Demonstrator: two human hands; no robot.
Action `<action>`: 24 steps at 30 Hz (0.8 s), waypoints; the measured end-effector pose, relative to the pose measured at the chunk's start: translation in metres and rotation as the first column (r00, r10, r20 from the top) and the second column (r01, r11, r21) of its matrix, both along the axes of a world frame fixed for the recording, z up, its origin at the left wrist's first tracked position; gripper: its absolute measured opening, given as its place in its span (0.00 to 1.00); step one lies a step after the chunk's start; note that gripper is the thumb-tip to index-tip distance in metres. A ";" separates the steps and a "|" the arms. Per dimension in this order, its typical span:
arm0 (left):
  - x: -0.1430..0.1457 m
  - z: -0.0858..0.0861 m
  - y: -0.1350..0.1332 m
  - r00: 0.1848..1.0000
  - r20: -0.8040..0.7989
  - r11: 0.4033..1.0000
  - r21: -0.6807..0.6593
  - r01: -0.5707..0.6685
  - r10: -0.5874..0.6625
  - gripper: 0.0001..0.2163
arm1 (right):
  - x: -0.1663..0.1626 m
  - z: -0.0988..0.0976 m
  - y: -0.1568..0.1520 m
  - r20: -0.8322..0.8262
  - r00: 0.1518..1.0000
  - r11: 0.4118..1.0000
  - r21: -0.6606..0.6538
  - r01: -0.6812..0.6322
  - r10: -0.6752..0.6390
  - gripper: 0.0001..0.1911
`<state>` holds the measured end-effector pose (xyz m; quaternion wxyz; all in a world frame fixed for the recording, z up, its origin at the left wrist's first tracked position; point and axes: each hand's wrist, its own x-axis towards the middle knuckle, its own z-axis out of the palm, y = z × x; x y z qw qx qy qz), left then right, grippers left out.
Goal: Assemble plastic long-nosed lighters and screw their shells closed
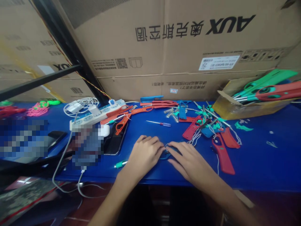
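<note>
Both of my hands rest close together on the blue table [258,163] near its front edge. My left hand [144,153] has its fingers curled and pressed on a small blue plastic part [166,153] that shows only between the two hands. My right hand [188,160] lies over the same part, fingers bent down onto it. A green-handled tool [121,164] lies just left of my left hand. A red plastic handle shell [223,157] lies right of my right hand.
Several red, blue and green handle shells and metal pieces are scattered at the back [199,122]. A small screwdriver [160,123] lies behind my hands. A white power strip [94,116] with cables and a phone [116,139] sit left. A cardboard box [246,103] of scissors stands right.
</note>
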<state>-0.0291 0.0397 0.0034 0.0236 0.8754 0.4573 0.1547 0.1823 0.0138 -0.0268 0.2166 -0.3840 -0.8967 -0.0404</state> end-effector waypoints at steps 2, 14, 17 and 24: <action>-0.001 0.001 0.000 1.000 -0.003 1.000 -0.015 0.013 -0.013 0.09 | 0.000 0.000 0.000 0.002 1.000 1.000 0.006 0.005 -0.005 0.17; 0.000 -0.009 -0.001 1.000 0.010 0.998 0.056 0.015 -0.016 0.08 | -0.001 0.001 -0.001 0.019 0.999 1.000 0.003 0.028 -0.028 0.16; 0.001 -0.007 -0.002 0.999 0.039 1.000 -0.001 -0.006 0.006 0.07 | -0.001 0.003 -0.001 0.030 0.999 1.000 0.002 0.027 -0.027 0.15; 0.006 -0.003 -0.001 0.972 0.173 0.964 -0.240 -0.114 0.158 0.06 | -0.004 0.005 0.000 0.052 0.997 0.999 0.022 0.047 -0.048 0.14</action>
